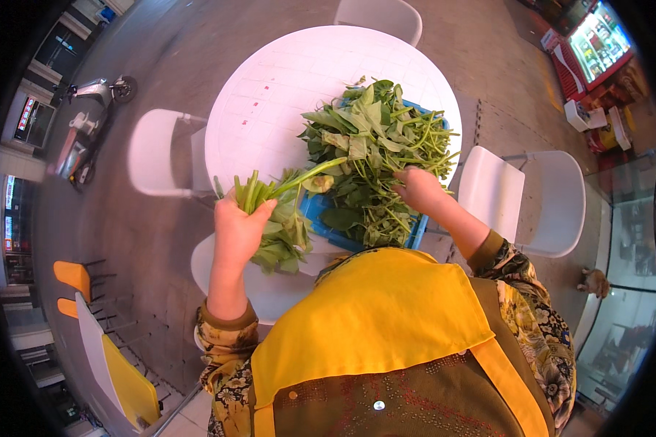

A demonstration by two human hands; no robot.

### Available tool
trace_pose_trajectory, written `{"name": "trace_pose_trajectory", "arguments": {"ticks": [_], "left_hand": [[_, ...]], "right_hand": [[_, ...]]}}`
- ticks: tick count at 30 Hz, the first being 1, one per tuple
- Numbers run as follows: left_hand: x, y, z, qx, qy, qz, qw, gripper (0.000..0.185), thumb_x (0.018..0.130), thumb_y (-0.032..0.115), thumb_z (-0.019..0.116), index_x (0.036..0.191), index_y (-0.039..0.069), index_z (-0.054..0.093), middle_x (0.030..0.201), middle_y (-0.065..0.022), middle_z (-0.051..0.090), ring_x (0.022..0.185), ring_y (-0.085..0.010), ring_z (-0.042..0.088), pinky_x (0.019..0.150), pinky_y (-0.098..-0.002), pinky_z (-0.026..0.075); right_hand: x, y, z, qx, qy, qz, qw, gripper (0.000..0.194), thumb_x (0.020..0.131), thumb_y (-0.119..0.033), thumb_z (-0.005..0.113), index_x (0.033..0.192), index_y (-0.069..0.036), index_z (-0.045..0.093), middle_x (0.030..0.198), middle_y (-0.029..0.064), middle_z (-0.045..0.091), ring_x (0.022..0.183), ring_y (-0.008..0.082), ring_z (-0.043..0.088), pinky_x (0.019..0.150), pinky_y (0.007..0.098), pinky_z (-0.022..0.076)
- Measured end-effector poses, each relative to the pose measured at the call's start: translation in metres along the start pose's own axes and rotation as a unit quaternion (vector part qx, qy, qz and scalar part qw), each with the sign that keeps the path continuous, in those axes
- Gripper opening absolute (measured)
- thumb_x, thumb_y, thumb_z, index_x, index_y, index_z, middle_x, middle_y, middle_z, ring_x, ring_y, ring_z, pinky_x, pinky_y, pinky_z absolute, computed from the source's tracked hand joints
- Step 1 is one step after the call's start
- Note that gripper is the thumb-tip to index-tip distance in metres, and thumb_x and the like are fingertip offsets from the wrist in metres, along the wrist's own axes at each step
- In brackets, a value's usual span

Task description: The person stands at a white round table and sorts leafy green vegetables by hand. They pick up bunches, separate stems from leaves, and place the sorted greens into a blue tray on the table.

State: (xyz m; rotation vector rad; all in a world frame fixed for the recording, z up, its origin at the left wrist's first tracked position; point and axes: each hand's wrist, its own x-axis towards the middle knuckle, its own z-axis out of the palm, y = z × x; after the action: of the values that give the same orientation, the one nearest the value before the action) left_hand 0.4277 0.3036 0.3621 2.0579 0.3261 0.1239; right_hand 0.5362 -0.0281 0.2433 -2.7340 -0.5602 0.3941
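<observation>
My left hand (239,221) is closed around a bunch of leafy green stems (252,192), left of the pile and near the table's front edge. The cut ends point up, and the leaves hang down beside the hand. One longer stem (311,176) with a yellowed leaf sticks out to the right. A large heap of leafy greens (369,128) fills and overhangs a blue plastic basket (320,213). At the heap's right side is my right hand (418,188), its fingers curled among the stems. The fingertips are partly hidden, so whether they grip a stem is unclear.
The heap rests on a round white plastic table (262,98). White chairs stand to the left (156,153), right (552,202) and far side (380,16). A parked scooter (90,120) is farther left; a lit drinks fridge (598,43) stands at upper right.
</observation>
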Motion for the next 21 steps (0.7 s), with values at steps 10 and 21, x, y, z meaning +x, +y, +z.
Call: {"name": "trace_pose_trajectory", "arguments": {"ticks": [10,21], "left_hand": [[0.006,0.017,0.012,-0.084,-0.122,-0.040,0.988,0.005,0.084,-0.001,0.069,0.082,-0.002,0.064,0.067,-0.0023,0.060,0.056,-0.0095,0.054,0.052,-0.0255,0.043],[0.005,0.013,0.012,-0.033,-0.144,-0.083,0.985,0.009,0.083,0.005,0.070,0.078,-0.001,0.066,0.061,-0.0014,0.059,0.052,-0.0089,0.052,0.049,-0.0265,0.041]], "right_hand": [[0.007,-0.114,-0.090,0.232,0.128,-0.377,0.887,0.035,0.079,-0.010,0.076,0.111,-0.001,0.065,0.101,0.0171,0.066,0.093,0.0362,0.061,0.081,0.0422,0.0499],[0.023,-0.051,-0.069,0.095,-0.070,-0.157,0.981,0.014,0.083,-0.013,0.068,0.085,0.001,0.070,0.073,0.0170,0.067,0.068,0.0309,0.065,0.065,0.0389,0.0523]]}}
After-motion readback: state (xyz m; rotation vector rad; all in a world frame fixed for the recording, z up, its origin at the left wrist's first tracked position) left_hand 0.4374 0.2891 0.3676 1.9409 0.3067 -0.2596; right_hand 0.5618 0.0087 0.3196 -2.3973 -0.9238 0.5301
